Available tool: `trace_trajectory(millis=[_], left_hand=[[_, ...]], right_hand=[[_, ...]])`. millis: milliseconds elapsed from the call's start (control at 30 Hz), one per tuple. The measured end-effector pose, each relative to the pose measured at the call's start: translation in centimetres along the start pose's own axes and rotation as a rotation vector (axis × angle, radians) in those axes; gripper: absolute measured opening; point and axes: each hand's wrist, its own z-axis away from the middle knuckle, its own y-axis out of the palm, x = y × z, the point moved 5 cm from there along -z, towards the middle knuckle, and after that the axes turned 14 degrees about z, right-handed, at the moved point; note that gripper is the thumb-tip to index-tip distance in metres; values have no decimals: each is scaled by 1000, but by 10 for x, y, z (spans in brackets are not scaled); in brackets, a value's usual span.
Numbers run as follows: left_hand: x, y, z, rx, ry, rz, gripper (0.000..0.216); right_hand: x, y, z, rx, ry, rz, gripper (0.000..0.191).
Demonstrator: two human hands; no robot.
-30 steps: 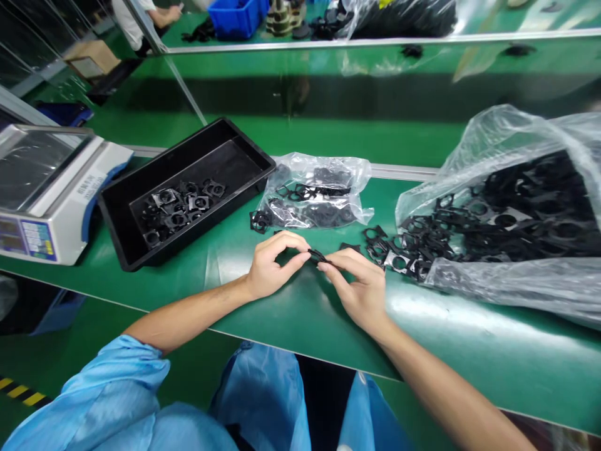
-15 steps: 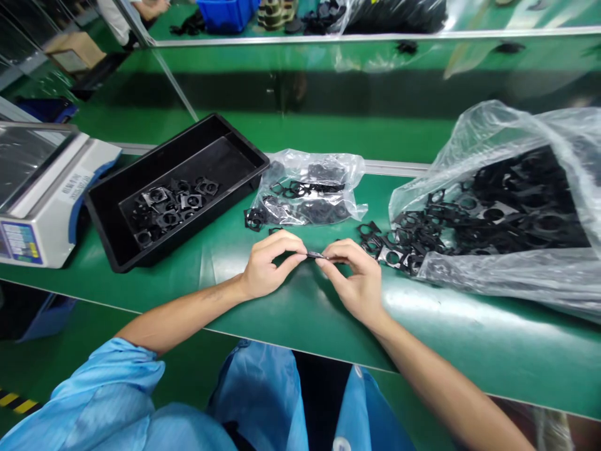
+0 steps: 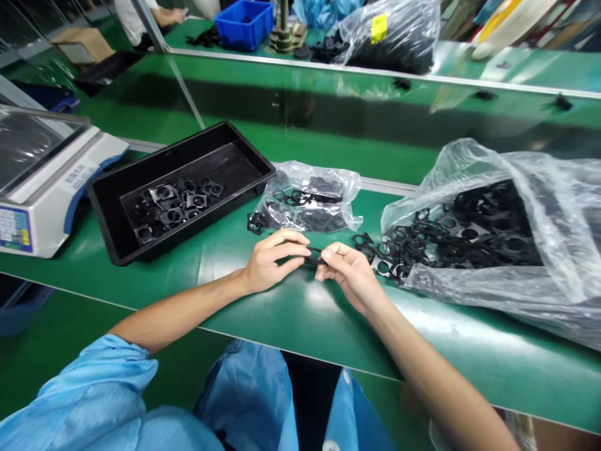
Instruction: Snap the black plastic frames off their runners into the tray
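Between my two hands is a small black plastic part with a ring-like opening (image 3: 313, 255), held just above the green bench. My left hand (image 3: 277, 260) pinches its left side between thumb and fingers. The fingers of my right hand (image 3: 350, 272) are closed on its right side, covering much of it. Similar black square parts with round holes (image 3: 382, 267) lie loose to the right of my right hand, spilling from a large clear plastic bag (image 3: 488, 275). Behind my hands lies a smaller clear bag (image 3: 323, 219) with black parts in and on it.
A black tray (image 3: 244, 197) holding several black parts stands left of my hands. Farther left is a white and blue scale-like device (image 3: 56, 188). Across a clear partition are a blue bin (image 3: 246, 37), another bag (image 3: 389, 41) and a person's arm (image 3: 169, 17).
The black part has turned from nearly edge-on so that its opening shows. My right hand has rotated and its fingers have curled under. The camera view has shifted slightly.
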Motion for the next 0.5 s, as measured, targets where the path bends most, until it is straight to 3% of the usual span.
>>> trace_trajectory(millis=[133, 233, 333, 500], left_hand=[[1, 2, 1, 22, -39, 15, 7], [2, 2, 3, 16, -86, 25, 6], [3, 3, 5, 33, -121, 55, 7], [5, 5, 7, 66, -152, 93, 8]], right_hand=[[10, -14, 9, -229, -384, 412, 38], [19, -12, 20, -247, -640, 658, 26], [22, -11, 26, -259, -737, 712, 5], [20, -8, 27, -261, -758, 679, 5]])
